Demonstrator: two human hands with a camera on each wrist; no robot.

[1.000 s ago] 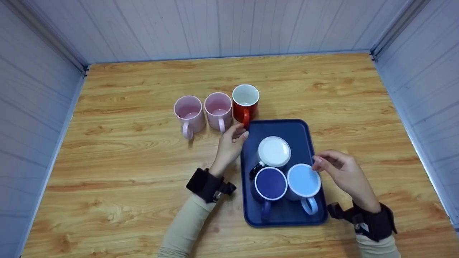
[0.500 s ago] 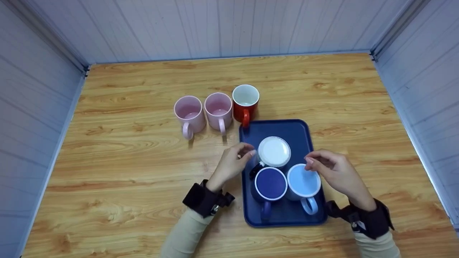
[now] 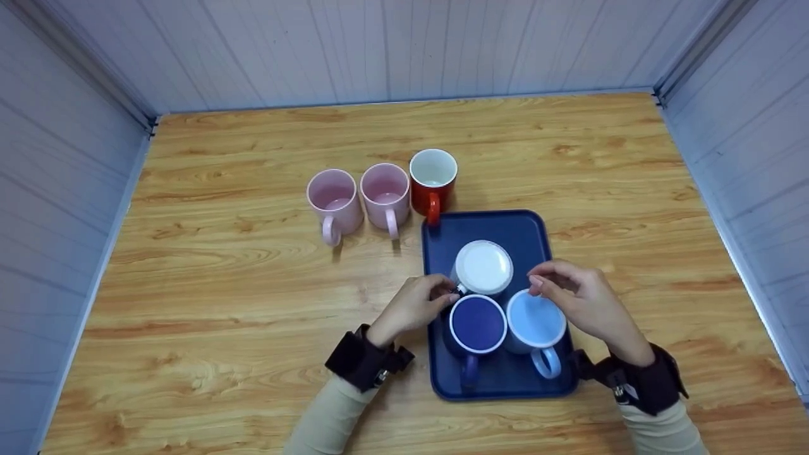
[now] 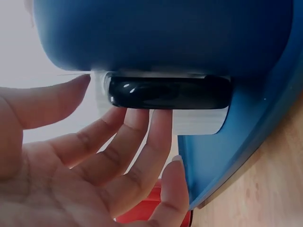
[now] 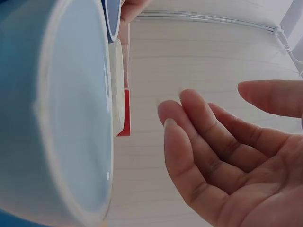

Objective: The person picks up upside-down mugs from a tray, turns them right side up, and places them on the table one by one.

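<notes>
Wooden table (image 3: 221,265): on the blue tray (image 3: 505,224), left hand (image 3: 414,306) fingers touch the white mug's black handle (image 4: 168,92); right hand (image 3: 584,303) hovers beside it, fingers relaxed, holding nothing.

Wooden table (image 3: 569,151): tray (image 3: 505,224), three mugs (image 3: 385,196).

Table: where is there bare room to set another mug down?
Bare wood lies left of the pink mugs, behind the red mug, and right of the tray. The tray's near half is crowded: three mugs with both hands beside them.
</notes>
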